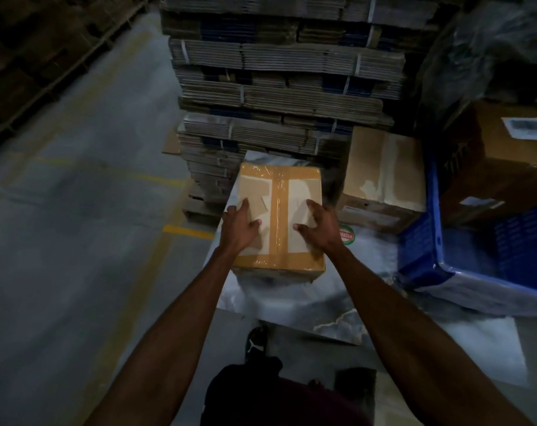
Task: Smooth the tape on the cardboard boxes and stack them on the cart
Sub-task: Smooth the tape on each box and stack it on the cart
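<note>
Taped cardboard box (279,219) sits flat on a pale plastic-covered surface (295,299), centre of view, w/ brown tape strip (278,210) running down the middle of its top and bands across both ends. Left hand (241,224) lies on the top's left half, fingers spread, palm down; right hand (318,226) is over the right half, fingers wide and curled, gripping nothing. Whether the right palm touches the top: can't tell. Just right of the box stands another cardboard box (384,182), upright, w/ pale tape patches. Further right, blue plastic crate (427,250) w/ a big brown carton (500,167) in it. Behind, tall stack of flattened cardboard bundles (285,75). Concrete floor (76,241) w/ yellow lines at left.
</note>
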The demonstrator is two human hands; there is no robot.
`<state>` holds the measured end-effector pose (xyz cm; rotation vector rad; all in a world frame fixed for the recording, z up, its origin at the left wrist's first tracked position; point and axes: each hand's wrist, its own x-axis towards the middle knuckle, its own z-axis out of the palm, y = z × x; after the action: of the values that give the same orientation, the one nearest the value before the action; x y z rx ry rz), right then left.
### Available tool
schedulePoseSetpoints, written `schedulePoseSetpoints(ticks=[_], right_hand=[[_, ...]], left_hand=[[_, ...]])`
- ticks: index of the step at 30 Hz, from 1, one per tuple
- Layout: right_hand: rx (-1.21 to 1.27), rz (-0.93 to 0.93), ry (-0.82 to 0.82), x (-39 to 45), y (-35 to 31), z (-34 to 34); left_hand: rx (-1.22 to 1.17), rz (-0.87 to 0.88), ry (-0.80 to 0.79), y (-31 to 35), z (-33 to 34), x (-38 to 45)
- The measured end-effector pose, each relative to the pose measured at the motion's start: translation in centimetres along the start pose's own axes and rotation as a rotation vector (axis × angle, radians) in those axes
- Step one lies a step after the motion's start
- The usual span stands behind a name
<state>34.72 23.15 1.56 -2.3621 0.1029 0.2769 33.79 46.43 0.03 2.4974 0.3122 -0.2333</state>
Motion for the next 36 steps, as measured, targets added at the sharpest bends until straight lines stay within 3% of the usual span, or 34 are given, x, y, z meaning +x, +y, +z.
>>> schedulePoseSetpoints(ticks=[7, 11, 18, 24, 28, 36], right_hand=[[-0.04, 0.104, 0.034, 5.1, -0.7, 0.0], [-0.369, 0.102, 0.038, 8.0, -1.1, -0.7], [-0.537, 0.103, 0.029, 12.4, -1.8, -3.3], [-0.498, 0.143, -0.005, 15.6, 0.9, -5.2], [-0.416, 0.097, 0.08, 17.1, 3.4, -6.8], [-0.386, 0.048, 0.159, 17.8, 6.0, -7.2]], left_hand=[[0.047, 0.097, -0.032, 1.4, 0.2, 6.9], [0.065, 0.113, -0.017, 2.7, 0.3, 9.8], [0.091, 0.098, -0.039, 6.0, 0.8, 14.5], [0.129, 0.077, -0.028, 8.5, 1.4, 16.9], [0.148, 0.078, -0.017, 10.1, 1.7, 18.5], [-0.012, 0.091, -0.003, 11.9, 2.6, 22.2]])
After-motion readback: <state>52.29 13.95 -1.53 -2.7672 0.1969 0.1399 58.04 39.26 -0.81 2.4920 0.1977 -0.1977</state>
